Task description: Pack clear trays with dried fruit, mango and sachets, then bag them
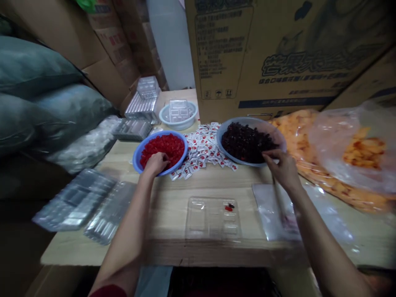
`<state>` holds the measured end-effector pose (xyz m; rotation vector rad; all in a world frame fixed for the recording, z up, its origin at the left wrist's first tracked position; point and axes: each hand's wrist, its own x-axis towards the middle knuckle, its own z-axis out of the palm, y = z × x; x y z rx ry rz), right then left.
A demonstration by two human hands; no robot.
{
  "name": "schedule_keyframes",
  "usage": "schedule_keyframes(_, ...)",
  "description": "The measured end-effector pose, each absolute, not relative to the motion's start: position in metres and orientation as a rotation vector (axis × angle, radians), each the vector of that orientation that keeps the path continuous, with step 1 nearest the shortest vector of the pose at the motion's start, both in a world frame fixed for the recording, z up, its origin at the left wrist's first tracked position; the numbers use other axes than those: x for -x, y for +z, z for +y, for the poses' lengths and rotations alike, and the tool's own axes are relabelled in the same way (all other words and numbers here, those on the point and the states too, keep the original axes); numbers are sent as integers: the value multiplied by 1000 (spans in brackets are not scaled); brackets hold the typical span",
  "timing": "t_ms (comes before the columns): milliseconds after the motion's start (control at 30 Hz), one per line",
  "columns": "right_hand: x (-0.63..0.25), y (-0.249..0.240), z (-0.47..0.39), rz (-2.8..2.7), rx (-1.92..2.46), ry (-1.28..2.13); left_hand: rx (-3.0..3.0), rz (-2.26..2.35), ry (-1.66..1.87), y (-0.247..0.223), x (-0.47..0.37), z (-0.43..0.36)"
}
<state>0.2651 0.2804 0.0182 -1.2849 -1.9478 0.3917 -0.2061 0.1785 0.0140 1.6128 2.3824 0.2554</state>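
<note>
My left hand (157,163) reaches into a blue bowl (136,160) of small glossy red pieces (162,148). Its fingers curl together among them, and whatever they pinch is hidden. At the near right rim of a pale bowl (280,138), my right hand (282,167) has thumb and forefinger closed beside small dark pieces (247,142); I cannot make out what is between them. Between my forearms lies a clear plastic compartment tray (197,214), with a red piece (228,208) and a dark piece (231,205) in one upper right compartment.
Small white-and-red sachets (202,146) are heaped between the bowls. Stacked clear trays (76,200) lie left. A small bowl (177,123) holds clear plastic parts. Plastic bags (266,218) lie under my right arm, near a bag of orange pieces (328,165). Cardboard boxes (278,95) stand behind.
</note>
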Motion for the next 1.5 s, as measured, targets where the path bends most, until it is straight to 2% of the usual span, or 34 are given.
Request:
schedule_keyframes(167,-245,12,338,-2263,1609,487,-1658,2366,227,5,210,178)
schedule_keyframes(300,-218,-1,354,-2355,1700,560,-1651,2393,179,4,217,172)
schedule_keyframes(367,-214,-5,357,-2320,1742,573,-1589,2462,309,5,214,167)
schedule_keyframes(500,-223,-1,351,-2207,1711,536,-1513,2498,829,6,204,155)
schedule_keyframes(633,-237,19,296,-1928,1264,532,-1465,2481,1048,5,203,150)
schedule_keyframes(767,-241,22,186,-1863,1053,932,-1382,2419,1215,12,191,147)
schedule_keyframes(867,-232,1,116,-2037,1041,1040,-1361,2192,1440,25,142,132)
schedule_keyframes(933,-226,-16,92,-2110,996,1013,-1472,1899,1401,28,91,111)
schedule_keyframes(1000,-224,-28,84,-2135,941,980,-1588,1619,1193,23,38,86)
schedule_keyframes(1100,-233,-31,87,-2114,929,963,-1623,1448,1040,1,-22,55)
schedule_keyframes(1300,-252,-17,95,-1985,1097,882,-1971,1645,912,-36,-50,41)
schedule_keyframes(1433,-244,-21,95,-2080,1055,889,-2135,1672,705,-27,-48,36)
schedule_keyframes(1500,-242,-22,96,-2131,1016,868,-2138,1697,792,-14,-35,35)
